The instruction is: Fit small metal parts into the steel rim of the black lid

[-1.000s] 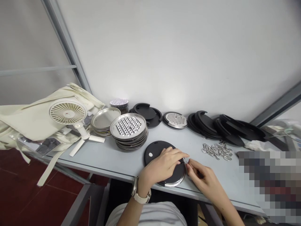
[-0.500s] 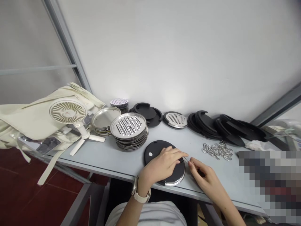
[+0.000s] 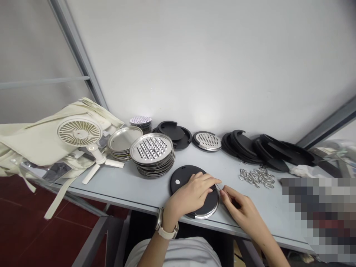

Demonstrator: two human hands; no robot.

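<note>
A round black grater holder (image 3: 185, 178) with a white oval spot lies near the table's front edge. Along its lower rim shows the bright edge of a metal disc (image 3: 207, 214). My left hand (image 3: 191, 191), wearing a watch, lies over the holder and grips it, the index finger reaching past its right side. Just right of it, my right hand (image 3: 239, 207) is closed in a pinch on a thin metal wire piece (image 3: 218, 186), which meets the holder's right edge. Most of that wire is hidden by my fingers.
Stacked metal grater discs (image 3: 152, 148) and plain metal discs (image 3: 125, 139) stand left. More black holders (image 3: 244, 146) lie along the wall, with one perforated disc (image 3: 208, 141) among them. A pile of metal wire loops (image 3: 257, 178) sits right; a white fan (image 3: 80, 132) stands far left.
My right hand has shifted slightly left, bringing the wire piece closer to the holder. My left hand stays almost where it was.
</note>
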